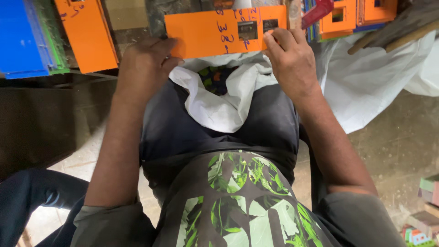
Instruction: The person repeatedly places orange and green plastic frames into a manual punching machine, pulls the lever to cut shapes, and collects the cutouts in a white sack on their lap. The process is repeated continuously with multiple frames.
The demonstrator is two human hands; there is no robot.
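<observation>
Left hand (145,61) clamped on the left end of the long orange panel (219,31), fingers curled under its lower edge. Right hand (290,57) grips the right end, thumb and fingertips by the two small rectangular cutouts (247,30) near that end. Hands well apart, one per end; panel held level above the lap, just over the white sheet (356,77) bunched across the knees.

Progress, judging from the panel: cutouts are already through, and handwritten blue marks sit on its face. Edges look plain; no fittings visible in the openings. Can't tell whether any marked work remains.

Around it: a second orange panel (89,34) leans at upper left beside a stack of blue and green sheets (23,39). Upper right holds more orange pieces with square openings (350,16), so similar parts look done already. A red piece (318,11) sits just above the right hand. Small coloured blocks (423,219) lie on the floor at lower right.
</observation>
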